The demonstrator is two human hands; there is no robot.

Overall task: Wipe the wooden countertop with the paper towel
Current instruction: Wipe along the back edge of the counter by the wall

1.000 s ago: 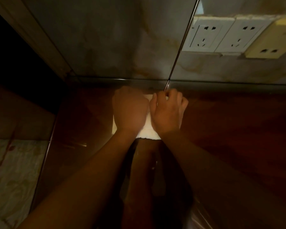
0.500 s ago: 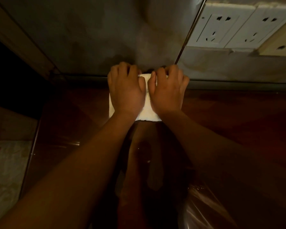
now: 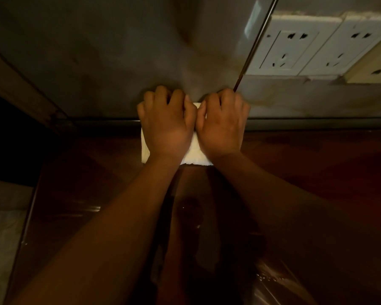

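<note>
A person is pressing both hands down on a folded white paper towel on the dark wooden desk. The left hand is lying flat on the left part of the towel, with its fingers curled over the far edge. The right hand is doing the same just beside it, and the two hands are touching at the thumbs. Both hands are bent over the towel and pushing on it, not pinching it up. The towel is sitting under the hands, right where the desk meets the wall. Only a bit of it is peeking out near the wrists and between the thumbs. Above and to the right of the right hand, white wall sockets are showing. I think the wiping is well under way, with the towel at the very back edge. The big dark parts of the desk to the right of the hands and closer to the person may be waiting for a wipe. The light is too dim to tell which parts are clean.
</note>
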